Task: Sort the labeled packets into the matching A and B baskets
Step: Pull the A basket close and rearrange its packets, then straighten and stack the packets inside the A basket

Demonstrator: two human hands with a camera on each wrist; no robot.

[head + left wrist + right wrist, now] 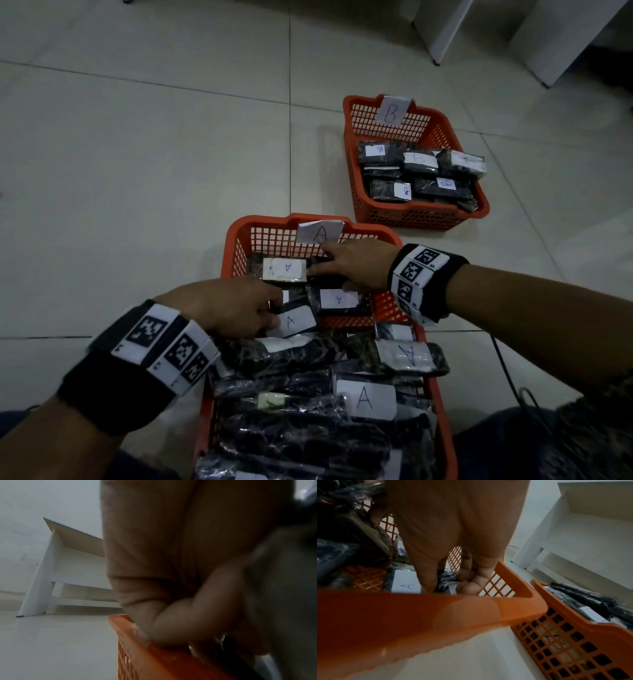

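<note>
Head view: both hands in A basket [236, 240]; left hand [233, 305] fingers curled on an A packet [296, 321], right hand [356, 263] fingers pressing another. Best laid flat, label up.

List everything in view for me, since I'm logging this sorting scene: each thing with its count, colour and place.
A basket: one, orange, on the floor, under both hands.
B basket: one, orange, farther off to the right.
source basket: one, orange, nearest the person, heaped.
A packets: four labels readable in the A basket, dark with white labels.
B packets: about five visible, dark, in the B basket.
unsorted packets: many, dark, some labelled A.
white furniture: pale, far right.
cable: one, black, on the floor at right.
left hand: grips a packet in the A basket.
right hand: fingers on packets in the A basket.
</note>
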